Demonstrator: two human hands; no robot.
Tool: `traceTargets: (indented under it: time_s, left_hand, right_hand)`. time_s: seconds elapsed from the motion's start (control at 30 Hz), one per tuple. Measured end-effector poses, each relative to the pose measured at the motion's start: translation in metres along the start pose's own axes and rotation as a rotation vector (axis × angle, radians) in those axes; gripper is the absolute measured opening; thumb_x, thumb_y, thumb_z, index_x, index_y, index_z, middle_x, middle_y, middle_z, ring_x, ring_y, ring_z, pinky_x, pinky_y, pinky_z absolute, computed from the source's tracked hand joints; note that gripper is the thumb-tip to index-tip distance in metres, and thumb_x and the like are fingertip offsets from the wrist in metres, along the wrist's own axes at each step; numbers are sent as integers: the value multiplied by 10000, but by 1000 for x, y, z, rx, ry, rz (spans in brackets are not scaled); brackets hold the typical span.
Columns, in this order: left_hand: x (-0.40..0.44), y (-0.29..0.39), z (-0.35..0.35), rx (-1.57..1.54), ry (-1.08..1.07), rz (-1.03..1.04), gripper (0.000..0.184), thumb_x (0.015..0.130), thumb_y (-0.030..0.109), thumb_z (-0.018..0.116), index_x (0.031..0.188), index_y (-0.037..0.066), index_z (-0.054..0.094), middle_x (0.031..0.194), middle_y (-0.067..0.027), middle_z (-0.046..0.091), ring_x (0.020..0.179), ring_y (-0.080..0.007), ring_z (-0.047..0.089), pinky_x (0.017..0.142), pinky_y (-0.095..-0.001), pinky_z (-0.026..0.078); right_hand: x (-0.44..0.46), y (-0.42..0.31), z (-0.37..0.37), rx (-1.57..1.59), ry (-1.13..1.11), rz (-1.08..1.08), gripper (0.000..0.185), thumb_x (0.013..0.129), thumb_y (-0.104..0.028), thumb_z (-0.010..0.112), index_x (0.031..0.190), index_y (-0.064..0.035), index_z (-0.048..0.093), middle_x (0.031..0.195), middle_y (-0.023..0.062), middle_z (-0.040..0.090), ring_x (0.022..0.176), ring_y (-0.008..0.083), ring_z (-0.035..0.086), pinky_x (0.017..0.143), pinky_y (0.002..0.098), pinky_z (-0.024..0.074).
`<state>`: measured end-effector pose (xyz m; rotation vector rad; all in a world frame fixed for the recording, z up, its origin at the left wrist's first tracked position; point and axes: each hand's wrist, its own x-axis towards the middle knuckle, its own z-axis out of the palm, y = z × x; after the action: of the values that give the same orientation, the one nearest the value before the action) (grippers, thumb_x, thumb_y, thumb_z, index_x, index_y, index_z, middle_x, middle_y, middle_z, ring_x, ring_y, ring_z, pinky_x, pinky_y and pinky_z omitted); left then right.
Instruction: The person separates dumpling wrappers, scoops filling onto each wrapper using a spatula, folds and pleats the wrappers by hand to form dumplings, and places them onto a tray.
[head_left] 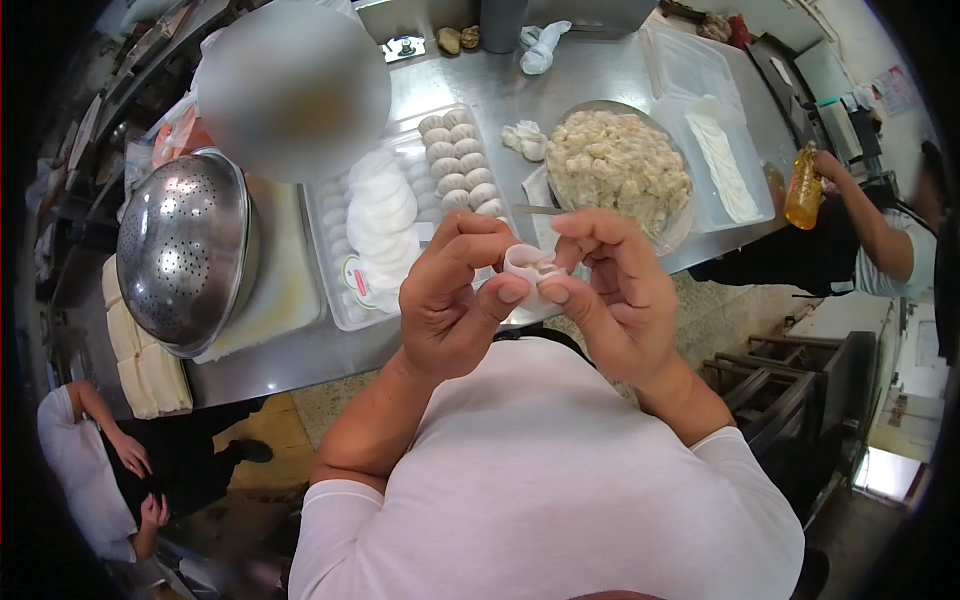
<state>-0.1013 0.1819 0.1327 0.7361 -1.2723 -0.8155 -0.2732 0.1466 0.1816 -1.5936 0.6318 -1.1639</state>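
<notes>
Above the table's front edge, my left hand (450,300) and my right hand (622,300) pinch a half-folded dumpling (522,262) between thumbs and fingers. Its thin white wrapper stands up in a cup shape, and some pale filling shows inside. Just beyond my left hand is a plastic tray (345,318) with rows of finished dumplings (455,155) and a fanned stack of round wrappers (382,220). Past my right hand sits a wide bowl heaped with chunky pale filling (615,165). A thin flat utensil (538,209) lies behind my fingers, partly hidden.
A large steel colander (185,250) lies upside down at left, beside a cutting board (285,285). At right stands a clear plastic container (755,200) with a white cloth. One person (895,245) holds a bottle of yellow liquid (803,190); another person (90,470) is at lower left.
</notes>
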Motion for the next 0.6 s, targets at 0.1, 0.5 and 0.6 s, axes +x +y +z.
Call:
traceTargets:
  time_s: [0.1, 0.5, 0.6]
  left_hand:
    - [3, 0, 1, -41, 82, 18, 192, 938, 106, 743, 1066, -12, 662, 984, -84, 602, 869, -148, 532, 766, -272, 461]
    - [9, -12, -12, 108, -3, 112, 167, 927, 88, 748, 1047, -4, 679, 957, -90, 623, 839, -164, 562, 726, -269, 475]
    - [8, -7, 0, 97, 47, 20, 149, 915, 84, 758, 1022, -1, 698, 954, -90, 634, 875, -174, 570, 751, -279, 479]
  right_hand:
    - [3, -1, 1, -278, -88, -39, 87, 929, -30, 689, 984, 14, 638, 914, 104, 613, 795, 226, 563, 717, 324, 470]
    - [4, 5, 2, -270, -49, 38, 96, 923, -49, 691, 985, 15, 654, 870, 101, 601, 769, 209, 546, 695, 309, 461]
    - [11, 6, -13, -420, -141, -80, 102, 927, -66, 690, 990, 10, 663, 875, 95, 613, 773, 204, 562, 702, 310, 469]
